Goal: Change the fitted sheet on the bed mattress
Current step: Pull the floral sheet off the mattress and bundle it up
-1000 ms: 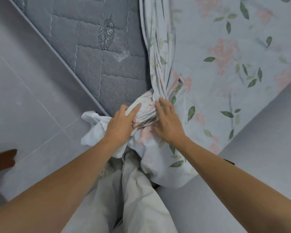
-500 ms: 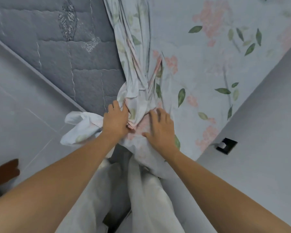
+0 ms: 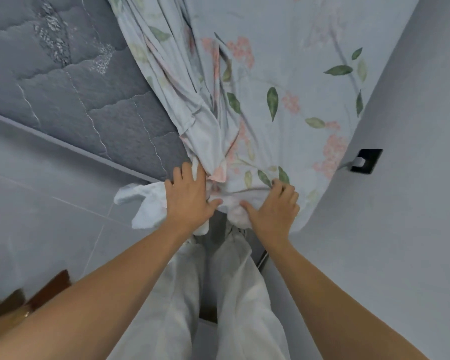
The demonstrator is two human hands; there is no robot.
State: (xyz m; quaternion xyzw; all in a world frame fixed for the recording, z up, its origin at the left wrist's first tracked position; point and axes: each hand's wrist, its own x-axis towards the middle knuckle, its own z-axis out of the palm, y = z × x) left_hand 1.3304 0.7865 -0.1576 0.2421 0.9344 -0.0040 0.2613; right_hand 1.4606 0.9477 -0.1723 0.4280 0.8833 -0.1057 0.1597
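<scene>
Pressing left hand (image 3: 190,201) flat on bunched sheet (image 3: 244,120) at mattress (image 3: 89,100) corner; right hand (image 3: 273,211), flat half second ago, now curls, gripping sheet edge further right.

Fitted sheet (image 3: 283,81): pale blue, pink flowers, green leaves. Spread over upper right of frame, gathered into folds running down centre to a bunched corner at mid-frame; white underside spills lower left. Mattress (image 3: 70,94): grey, quilted, bare at upper left.
</scene>
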